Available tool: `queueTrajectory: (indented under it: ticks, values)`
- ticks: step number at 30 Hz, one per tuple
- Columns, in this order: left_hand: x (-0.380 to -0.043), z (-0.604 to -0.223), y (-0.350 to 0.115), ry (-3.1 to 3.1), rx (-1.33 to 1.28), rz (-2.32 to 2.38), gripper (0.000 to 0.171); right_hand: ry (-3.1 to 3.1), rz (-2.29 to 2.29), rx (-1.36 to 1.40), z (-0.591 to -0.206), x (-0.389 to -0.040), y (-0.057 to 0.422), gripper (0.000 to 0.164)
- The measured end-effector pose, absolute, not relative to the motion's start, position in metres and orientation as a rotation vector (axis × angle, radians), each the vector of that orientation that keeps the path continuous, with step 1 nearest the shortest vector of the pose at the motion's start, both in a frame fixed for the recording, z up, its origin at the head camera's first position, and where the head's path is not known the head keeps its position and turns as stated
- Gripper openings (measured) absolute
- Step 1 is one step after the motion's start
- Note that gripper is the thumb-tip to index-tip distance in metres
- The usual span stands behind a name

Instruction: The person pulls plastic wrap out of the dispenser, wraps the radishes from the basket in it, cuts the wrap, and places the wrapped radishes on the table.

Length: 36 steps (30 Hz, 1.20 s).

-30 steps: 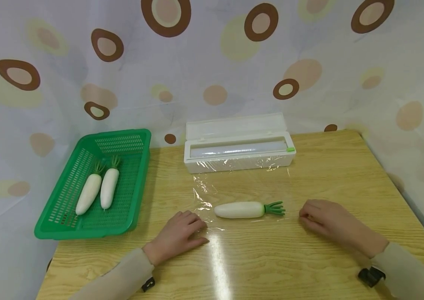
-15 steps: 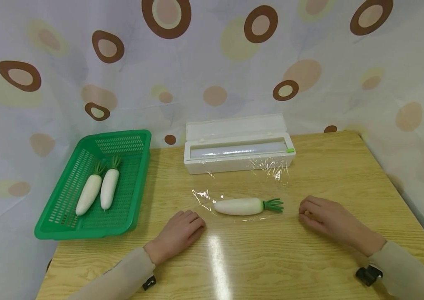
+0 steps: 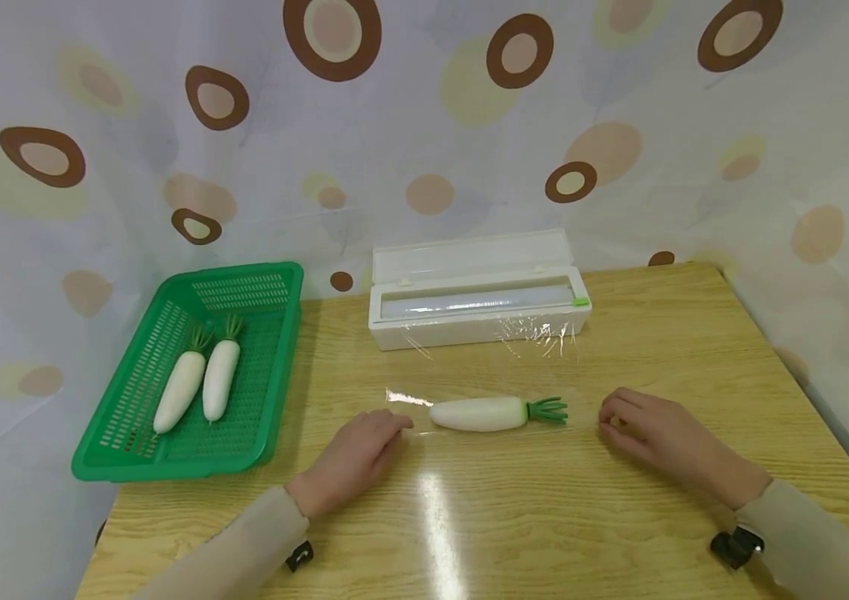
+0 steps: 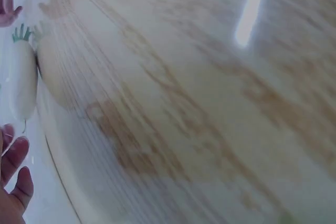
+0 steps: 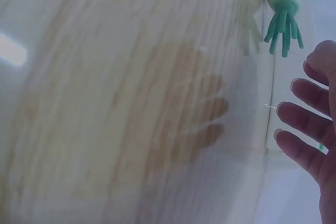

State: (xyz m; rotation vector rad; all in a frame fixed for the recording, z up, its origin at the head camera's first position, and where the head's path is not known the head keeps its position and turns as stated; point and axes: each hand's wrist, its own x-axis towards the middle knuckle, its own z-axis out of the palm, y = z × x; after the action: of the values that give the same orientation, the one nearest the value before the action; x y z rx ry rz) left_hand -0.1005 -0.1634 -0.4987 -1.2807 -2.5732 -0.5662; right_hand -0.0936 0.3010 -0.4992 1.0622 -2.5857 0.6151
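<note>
A white radish [image 3: 478,414] with green stalks lies crosswise on the table, its stalks pointing right. Clear cling film [image 3: 469,375] spreads about it, running back to the white wrap box. Just left of the radish's tip is my left hand [image 3: 352,454], fingertips right at the film's left edge. In the left wrist view, the thumb and fingers [image 4: 14,156] stand apart with nothing between them. My right hand [image 3: 656,437] rests on the table beyond the stalks, fingers loosely bent. Its fingers [image 5: 304,121] are spread apart and hold nothing in the right wrist view.
Behind the radish stands the white wrap box [image 3: 480,329], lid up, with a film roll [image 3: 476,302] inside and a green tab [image 3: 581,302] at its right. A green basket [image 3: 285,375] with two white radishes [image 3: 222,379] is at left. A patterned curtain [image 3: 424,125] hangs behind.
The left hand's fingertips have shifted slightly away from the person, with the thumb drawn in. The film's front edge lies nearer the radish, which has shifted slightly back. The right hand is nearly still.
</note>
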Motion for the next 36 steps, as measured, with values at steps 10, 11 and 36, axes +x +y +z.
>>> queueTrajectory:
  ticks: [10, 11, 36]
  values:
    - [-0.104, -0.5, -0.165, -2.579, -1.268, -0.685, 0.017, -2.579, 0.597, 1.054, -0.498, -0.096, 0.3, 0.028]
    - [-0.105, -0.5, -0.164, -2.57, -1.26, -0.681, 0.017, -2.58, 0.592, 1.051, -0.498, -0.096, 0.3, 0.028]
    - [-0.124, -0.496, -0.155, -2.726, -0.815, -1.149, 0.014, -2.654, 0.587, 0.885, -0.491, -0.111, 0.29, 0.026]
